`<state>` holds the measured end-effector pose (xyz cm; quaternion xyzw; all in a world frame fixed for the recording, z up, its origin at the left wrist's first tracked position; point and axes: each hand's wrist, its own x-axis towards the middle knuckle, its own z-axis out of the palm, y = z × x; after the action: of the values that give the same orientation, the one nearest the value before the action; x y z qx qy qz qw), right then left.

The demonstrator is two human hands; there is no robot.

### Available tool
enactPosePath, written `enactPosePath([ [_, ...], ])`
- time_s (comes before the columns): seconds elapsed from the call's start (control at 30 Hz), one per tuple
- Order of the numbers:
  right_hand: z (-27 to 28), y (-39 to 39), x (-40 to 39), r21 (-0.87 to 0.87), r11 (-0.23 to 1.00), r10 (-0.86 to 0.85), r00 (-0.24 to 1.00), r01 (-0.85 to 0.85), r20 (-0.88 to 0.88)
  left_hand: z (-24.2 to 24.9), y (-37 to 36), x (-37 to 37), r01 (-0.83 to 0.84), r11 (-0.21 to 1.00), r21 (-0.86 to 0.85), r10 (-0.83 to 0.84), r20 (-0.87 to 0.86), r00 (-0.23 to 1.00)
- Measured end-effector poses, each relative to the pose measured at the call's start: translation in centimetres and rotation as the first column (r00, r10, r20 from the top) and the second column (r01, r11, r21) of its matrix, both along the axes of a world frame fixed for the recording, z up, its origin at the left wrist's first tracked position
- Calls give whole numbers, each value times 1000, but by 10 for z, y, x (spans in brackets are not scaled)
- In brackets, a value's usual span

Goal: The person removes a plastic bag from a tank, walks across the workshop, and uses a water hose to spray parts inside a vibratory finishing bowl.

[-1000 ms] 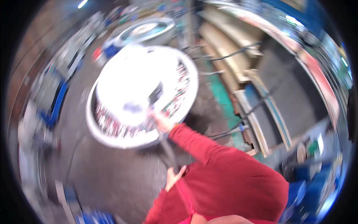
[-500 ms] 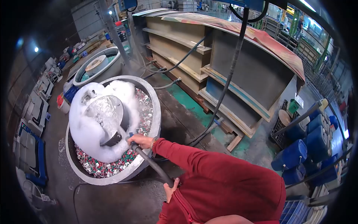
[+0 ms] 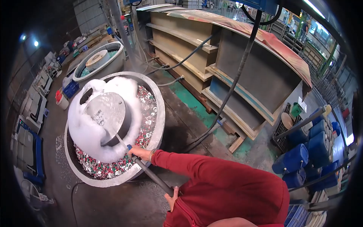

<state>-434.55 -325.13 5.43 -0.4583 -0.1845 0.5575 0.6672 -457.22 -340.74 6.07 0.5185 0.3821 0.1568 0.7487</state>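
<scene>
My right hand, in a red sleeve, is closed around the front of a dark hose by its blue fitting. Farther back, against the red jacket, my left hand grips the same hose. A water jet leaves its end and strikes the grey metal dome in the middle of a large round tub. White foam surrounds much of the dome. Small red, green and white pieces fill the tub around it.
A second tub with greenish pieces stands behind. To the right are a long tank-like structure, a hanging black hose and blue drums. A white bucket and machines line the left.
The hose end has shifted slightly down and left, and a thin jet now shows clearly. Less foam and splash cover the dome top. Both hands keep their hold.
</scene>
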Motion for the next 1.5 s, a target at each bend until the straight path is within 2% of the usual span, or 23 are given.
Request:
enactPosePath([
  [0.03,-1,3,-8,-21,999,-49,998,48,-26,0,2,-1,-34,998,-50,34,11,999],
  [0.1,18,14,-32,-59,990,-135,989,131,-57,9,1,-3,-108,994,-34,109,20,994],
  [0.13,44,13,-44,1,997,-82,997,82,15,15,0,-3,-146,989,-26,147,28,989],
  [0.23,72,40,-71,74,996,37,990,-48,138,34,-2,-1,-318,948,-30,319,90,943],
  [0.33,86,43,-85,24,995,94,982,-99,162,-48,27,-31,50,997,53,-62,266,962],
  [0.4,74,40,-76,-23,995,98,985,-95,144,-15,25,-28,-99,995,0,97,204,974],
  [0.47,17,48,-62,-10,998,-54,998,54,-8,3,24,-27,-205,979,5,203,101,974],
  [0.5,23,35,-56,-55,990,-128,989,132,70,7,26,-28,-236,971,37,235,32,971],
  [0.53,-4,35,-46,-123,982,-147,989,145,-7,9,31,-29,-267,961,71,270,-34,962],
  [0.57,-25,37,-37,-58,979,-194,981,194,3,-3,39,-36,-150,988,46,147,66,987],
  [0.6,-16,27,-35,-95,973,-216,975,211,-49,-1,44,-36,-114,991,65,110,62,992],
  [0.67,3,17,-33,-107,963,-249,969,249,14,8,47,-39,-32,995,97,28,44,999],
  [0.7,-2,19,-28,-70,974,-214,976,216,37,12,46,-37,-43,995,95,40,36,999],
  [0.8,11,16,-29,-89,956,-280,960,280,18,23,47,-34,17,998,67,-18,13,1000],
  [0.93,23,-1,-27,-67,958,-278,961,278,7,13,44,-32,48,997,62,-52,61,997],
  [0.97,-1,6,-17,-51,957,-282,958,285,53,13,44,-31,75,994,73,-80,63,995],
  [1.0,3,1,-17,-68,953,-294,955,296,33,15,43,-29,101,991,85,-107,65,992],
  [1.13,9,-17,-11,-129,946,-296,955,298,35,-4,34,-20,110,990,92,-120,111,986],
  [1.2,10,-25,-4,-175,945,-261,960,275,100,16,26,-13,115,986,117,-126,92,988],
  [1.33,-9,-41,22,-273,948,-142,985,162,93,3,15,-1,79,985,152,-96,107,990],
  [1.37,-3,-46,19,-270,930,-244,968,249,54,-1,12,3,58,986,158,-75,108,991],
  [1.47,10,-43,19,-225,937,-268,963,266,20,-4,-1,14,-6,986,167,-20,157,987],
  [1.5,14,-37,19,-155,952,-262,964,264,37,-3,-5,18,-28,985,170,-3,179,984],
])
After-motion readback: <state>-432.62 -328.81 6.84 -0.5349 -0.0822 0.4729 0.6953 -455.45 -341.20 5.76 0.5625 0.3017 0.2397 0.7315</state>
